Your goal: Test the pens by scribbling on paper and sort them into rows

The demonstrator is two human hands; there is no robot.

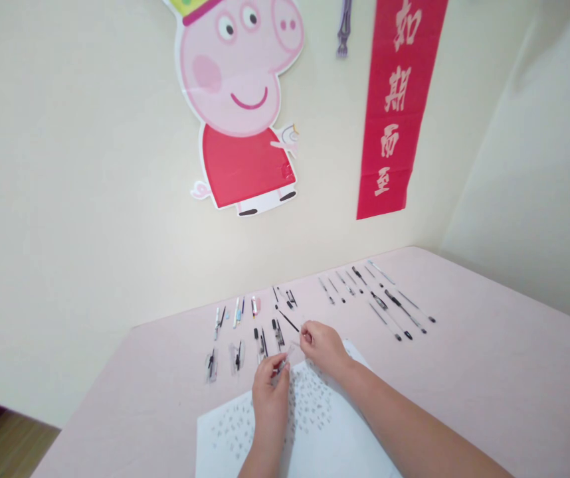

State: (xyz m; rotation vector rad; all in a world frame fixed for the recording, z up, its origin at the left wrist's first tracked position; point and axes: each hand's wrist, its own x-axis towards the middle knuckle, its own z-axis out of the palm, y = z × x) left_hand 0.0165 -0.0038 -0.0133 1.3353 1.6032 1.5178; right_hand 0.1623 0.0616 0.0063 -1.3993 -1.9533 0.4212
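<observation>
My left hand [271, 384] is closed in a pinch around a clear pen barrel [289, 352] that pokes out past the fingertips. To its right, my right hand [323, 346] is also pinched shut; whatever lies between its fingers is too small to make out. A thin black refill [289, 322] ends close to those fingers, and I cannot tell if they touch it. Beneath both hands spreads a white paper sheet [230, 435] covered with many small grey marks or bits. Just beyond the left hand lie black pen parts [278, 335] in small groups.
A pale pink tabletop [464, 385] meets the wall at the back. Rows of pens and refills [399, 309] lie at the right rear. More groups of pen parts [211, 364] are on the left. A pig cutout [250, 166] and a red banner [389, 133] hang above.
</observation>
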